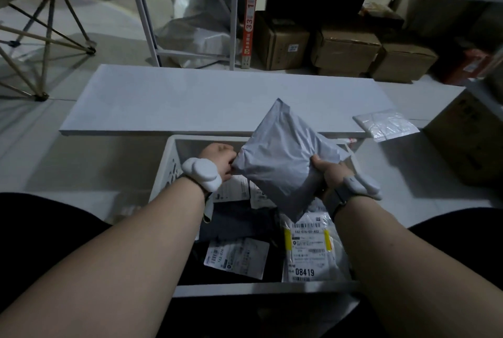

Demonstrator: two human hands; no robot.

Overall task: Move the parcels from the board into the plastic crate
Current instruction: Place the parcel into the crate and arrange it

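Note:
I hold a grey plastic mailer parcel (283,158) tilted above the white plastic crate (169,163). My left hand (219,160) pinches its left corner and my right hand (326,171) grips its right lower edge. Inside the crate lie several parcels, among them a white one with a label reading 08419 (310,253) and a dark one with a white label (239,253). Beyond the crate lies the long white board (190,100). A clear crinkled bag (386,125) rests at its right end.
Cardboard boxes (345,49) are stacked under metal shelving (236,10) behind the board. A large carton (473,136) stands to the right. A wooden tripod frame (46,38) stands at the far left. My dark-clad knees flank the crate.

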